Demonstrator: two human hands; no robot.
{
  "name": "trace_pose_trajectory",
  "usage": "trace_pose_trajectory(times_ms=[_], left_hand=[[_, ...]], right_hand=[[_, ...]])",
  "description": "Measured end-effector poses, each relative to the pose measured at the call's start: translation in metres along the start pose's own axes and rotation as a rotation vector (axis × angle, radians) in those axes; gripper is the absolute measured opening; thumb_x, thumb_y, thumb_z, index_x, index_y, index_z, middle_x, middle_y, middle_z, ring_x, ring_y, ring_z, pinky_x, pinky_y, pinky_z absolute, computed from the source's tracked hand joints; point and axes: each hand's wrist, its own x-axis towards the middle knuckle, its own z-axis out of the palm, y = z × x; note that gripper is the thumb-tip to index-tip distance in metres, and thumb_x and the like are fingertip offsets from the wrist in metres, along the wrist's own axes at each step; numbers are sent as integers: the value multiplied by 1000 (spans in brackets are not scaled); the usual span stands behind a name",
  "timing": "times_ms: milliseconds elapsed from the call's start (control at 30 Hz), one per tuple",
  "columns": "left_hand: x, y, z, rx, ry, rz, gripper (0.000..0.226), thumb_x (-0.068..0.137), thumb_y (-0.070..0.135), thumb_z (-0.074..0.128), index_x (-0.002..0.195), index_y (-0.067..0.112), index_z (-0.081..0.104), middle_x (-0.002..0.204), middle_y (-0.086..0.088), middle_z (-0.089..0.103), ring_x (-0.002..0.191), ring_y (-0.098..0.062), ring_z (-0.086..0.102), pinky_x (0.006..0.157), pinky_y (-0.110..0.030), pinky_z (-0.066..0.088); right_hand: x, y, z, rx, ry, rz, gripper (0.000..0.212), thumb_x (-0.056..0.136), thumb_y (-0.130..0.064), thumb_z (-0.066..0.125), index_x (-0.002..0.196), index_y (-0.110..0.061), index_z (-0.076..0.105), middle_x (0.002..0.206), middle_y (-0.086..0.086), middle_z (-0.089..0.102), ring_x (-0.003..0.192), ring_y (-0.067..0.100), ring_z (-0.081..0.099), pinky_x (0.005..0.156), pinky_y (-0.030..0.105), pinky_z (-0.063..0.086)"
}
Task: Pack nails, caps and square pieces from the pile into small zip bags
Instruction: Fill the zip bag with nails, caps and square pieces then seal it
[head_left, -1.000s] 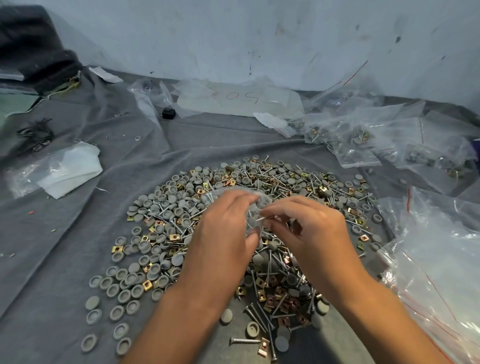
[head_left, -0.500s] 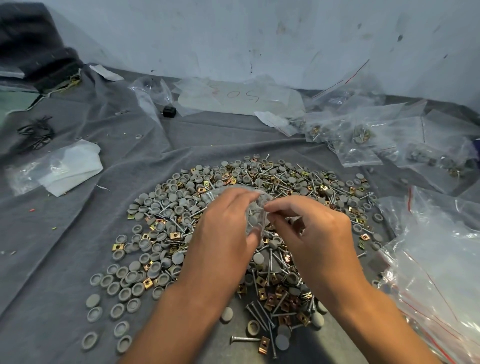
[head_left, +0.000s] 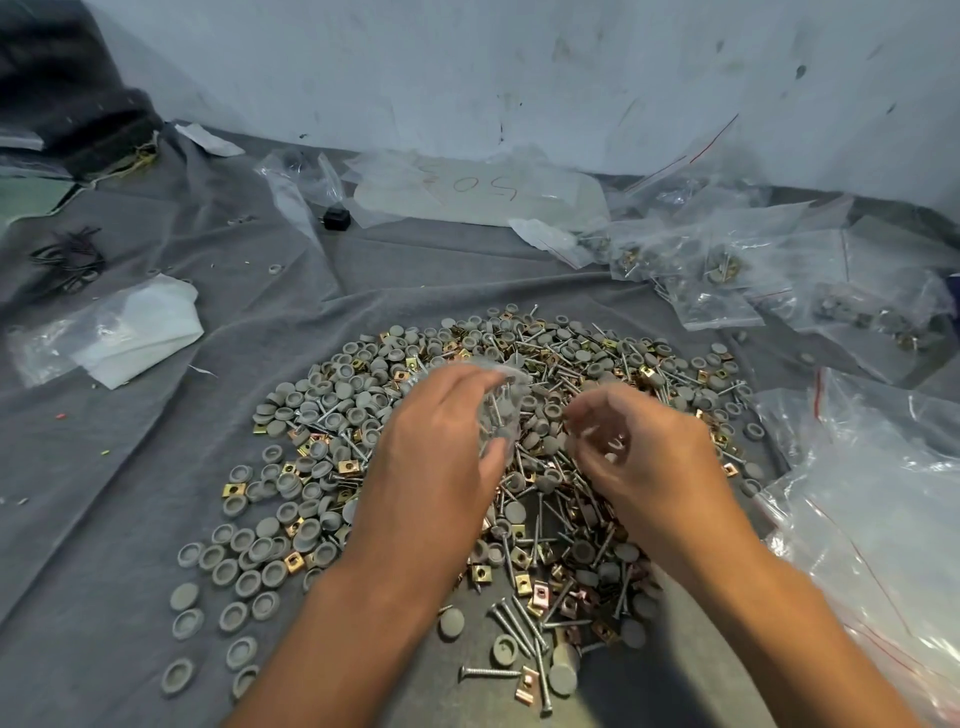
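Note:
A wide pile of grey round caps (head_left: 332, 405), screw-like nails (head_left: 511, 623) and brass square pieces (head_left: 293, 562) lies on a grey cloth (head_left: 104, 519). Over the pile's middle, my left hand (head_left: 436, 457) grips a small clear zip bag (head_left: 501, 410) that has nails and caps inside. My right hand (head_left: 649, 457) hovers just right of the bag, apart from it. It is blurred, its fingers are loosely curled, and I see nothing in it.
Several filled zip bags (head_left: 722, 265) lie at the back right. A large clear plastic bag (head_left: 883, 493) sits at the right edge. A folded white bag (head_left: 130, 332) lies on the left, and a small black object (head_left: 336, 218) lies near marked plastic (head_left: 478, 192) by the wall.
My right hand was pinching a nail at the bag's mouth and has pulled away to the right. My left hand keeps hold of the bag in the same place.

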Motion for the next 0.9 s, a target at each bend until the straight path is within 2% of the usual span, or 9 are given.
trace_pose_trajectory(times_ms=[100, 167, 233, 367, 433, 567, 633, 733, 900], left_hand=[[3, -2, -5, -25, 153, -34, 58, 82, 23, 73, 136, 19, 54, 128, 5, 59, 102, -2, 52, 97, -25, 50], [6, -7, -12, -28, 343, -19, 54, 85, 22, 73, 135, 14, 55, 129, -1, 60, 110, -6, 52, 100, -31, 50], [8, -13, -17, 10, 461, 24, 50, 88, 19, 75, 134, 12, 56, 128, -3, 61, 114, -6, 49, 103, -34, 47], [6, -14, -14, 104, 189, -37, 50, 84, 26, 72, 133, 18, 59, 127, 1, 64, 113, -9, 55, 104, -28, 35], [4, -11, -8, 87, 83, -32, 51, 81, 27, 72, 130, 19, 61, 125, 4, 64, 108, -6, 56, 102, -29, 40], [3, -4, -4, 24, 41, -5, 51, 79, 26, 72, 128, 23, 61, 122, 9, 64, 104, 2, 48, 101, -36, 49], [3, -2, -4, 9, 23, 8, 53, 77, 28, 71, 129, 26, 59, 123, 10, 63, 105, 0, 52, 102, -37, 49], [2, -1, -2, 11, -22, 25, 56, 77, 28, 74, 131, 23, 60, 126, 9, 61, 109, -6, 58, 102, -42, 51], [0, 5, 1, 10, -61, 57, 55, 80, 28, 74, 132, 21, 60, 129, 10, 59, 114, -7, 57, 103, -38, 50]], right_hand=[[-3, 12, 6, -200, -196, 44, 17, 88, -35, 75, 102, -39, 67, 97, -24, 63, 93, -3, 59, 83, 22, 55], [-6, 13, 15, -350, -253, 3, 23, 89, -47, 69, 111, -40, 65, 107, -21, 58, 103, 5, 54, 84, 29, 51], [-7, 13, 19, -422, -256, -7, 26, 90, -53, 65, 113, -41, 62, 110, -19, 54, 107, 8, 47, 78, 27, 43], [-7, 13, 20, -455, -275, -64, 20, 91, -51, 63, 106, -40, 55, 105, -19, 45, 102, 7, 38, 77, 25, 37], [-7, 11, 17, -404, -288, -63, 18, 93, -46, 64, 101, -37, 50, 102, -19, 44, 101, 8, 41, 79, 26, 41], [-6, 10, 12, -341, -278, -90, 12, 93, -37, 64, 98, -36, 52, 99, -17, 49, 90, 6, 49, 75, 27, 48], [-5, 8, 7, -207, -242, -60, 10, 91, -35, 64, 97, -38, 57, 99, -19, 54, 88, 2, 54, 74, 19, 49], [-3, -3, 1, 52, -53, -138, 16, 87, -25, 67, 102, -31, 67, 97, -19, 61, 87, 2, 61, 72, 10, 49], [-1, -16, 11, 55, 137, -297, 26, 80, -9, 82, 104, -14, 75, 103, -5, 66, 84, 3, 65, 71, 13, 52]])
